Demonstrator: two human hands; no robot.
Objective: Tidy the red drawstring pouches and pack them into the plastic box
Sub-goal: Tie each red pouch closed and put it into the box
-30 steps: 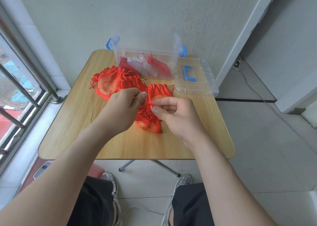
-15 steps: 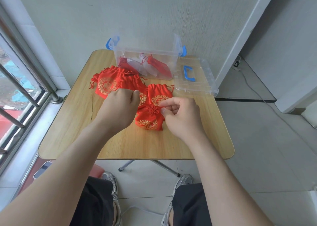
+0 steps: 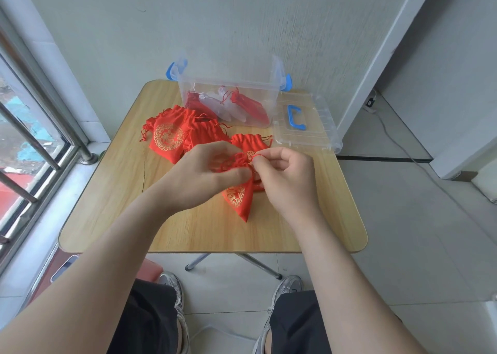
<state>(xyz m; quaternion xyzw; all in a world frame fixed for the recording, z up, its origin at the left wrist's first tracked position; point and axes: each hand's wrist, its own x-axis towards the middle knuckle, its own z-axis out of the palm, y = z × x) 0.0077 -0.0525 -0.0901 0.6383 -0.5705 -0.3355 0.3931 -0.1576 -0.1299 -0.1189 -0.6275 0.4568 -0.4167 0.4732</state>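
Looking down past two bare forearms: a pale wooden table (image 3: pixel 113 219) against a grey wall. At its far edge, a clear plastic box (image 3: pixel 228 83) with blue latches, open, already holding a few red pouches among some whitish items. Just right of the box, flat on the table, its clear lid (image 3: pixel 320 138) with a blue handle. Left of centre, a loose pile of red pouches (image 3: pixel 168 137) with gold roundels, overlapping, cords straggling — not yet packed. In the middle, the left hand (image 3: pixel 199 176) and right hand (image 3: pixel 285 178), close together. Between them, one red pouch (image 3: pixel 238 199), gathered mouth up, bottom corner pointing toward the viewer; touching the wood or not, cannot tell. Left thumb and fingers curled round the bunched neck, gripping it. Right thumb and forefinger pinching the thin red drawstring (image 3: pixel 262 153), other fingers curled in.

Likely step: cinching the mouth shut. To do it well — hold the neck firmly with the left, draw the cord sideways to the right, steadily rather than with a jerk, for evenly closed pleats. Then tuck the loose cord against the neck, flatten the body, and lay it in the box beside the others.
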